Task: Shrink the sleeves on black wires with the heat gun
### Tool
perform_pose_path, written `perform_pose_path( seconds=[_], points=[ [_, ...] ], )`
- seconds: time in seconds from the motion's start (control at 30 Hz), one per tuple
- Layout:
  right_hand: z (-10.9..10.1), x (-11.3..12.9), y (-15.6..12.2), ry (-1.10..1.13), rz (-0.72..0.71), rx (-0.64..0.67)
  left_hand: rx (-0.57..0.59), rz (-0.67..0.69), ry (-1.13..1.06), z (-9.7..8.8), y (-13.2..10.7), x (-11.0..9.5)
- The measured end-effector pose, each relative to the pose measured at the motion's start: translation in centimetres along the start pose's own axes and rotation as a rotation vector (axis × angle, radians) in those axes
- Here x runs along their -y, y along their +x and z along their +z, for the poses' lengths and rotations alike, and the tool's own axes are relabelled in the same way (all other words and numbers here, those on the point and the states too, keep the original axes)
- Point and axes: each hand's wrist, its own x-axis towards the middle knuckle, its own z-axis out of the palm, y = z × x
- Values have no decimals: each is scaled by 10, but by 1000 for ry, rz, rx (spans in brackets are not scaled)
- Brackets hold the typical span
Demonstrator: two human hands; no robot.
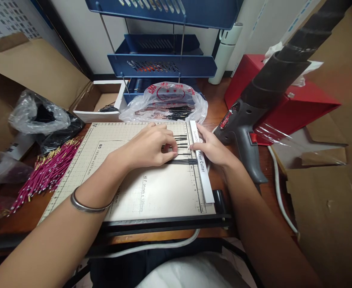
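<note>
head view: the curled left hand (152,146) pins black strands (185,161) to the paper cutter (152,192) bed, beside the white guide strip (202,168) where the right hand (213,148) rests, loosely open. the strands may roll askew under so light a press — and the fingertips lie near the cutting edge.

black tubes (182,138) — partly covered, heat gun (245,120) cropped

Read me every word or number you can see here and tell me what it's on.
"Paper Cutter": white strip at the board's right edge.
"B5": cutting board, left part.
Too blurred to read: red print on the plastic bag, the heat gun label, the board's size figures.
</note>
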Motion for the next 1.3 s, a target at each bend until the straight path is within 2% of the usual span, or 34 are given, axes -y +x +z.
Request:
perform_pose_path(
  seconds=[0.57, 0.9, 1.3],
  points=[
    [-3, -3, -1, 30, 9, 69, -78, 6, 51, 5, 3, 6],
    [-5, -3, -1, -63, -31, 76, -82, 18, 15, 6, 8, 7],
    [-4, 1, -2, -48, 0, 84, -65, 23, 26, 7, 9, 6]
  ],
)
